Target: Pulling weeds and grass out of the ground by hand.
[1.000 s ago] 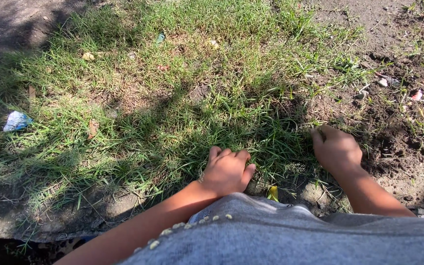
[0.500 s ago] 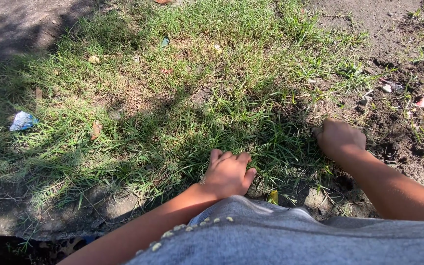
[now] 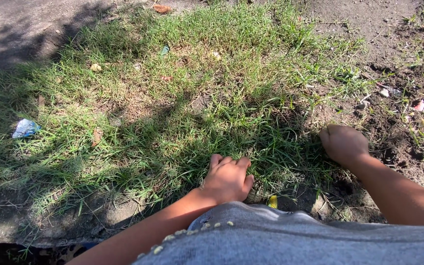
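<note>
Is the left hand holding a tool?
No. The left hand rests bare on the grass, fingers curled into the blades.

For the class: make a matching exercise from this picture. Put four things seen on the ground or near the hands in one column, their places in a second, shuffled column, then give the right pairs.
Things
1. crumpled pale blue wrapper
2. small yellow leaf
3. curled brown dry leaf
4. right hand

Places
A. top edge of the grass patch
B. fist where grass meets bare soil
C. far left on the grass
D. beside the left hand, near the grey garment

Pairs: 1-C, 2-D, 3-A, 4-B
</note>
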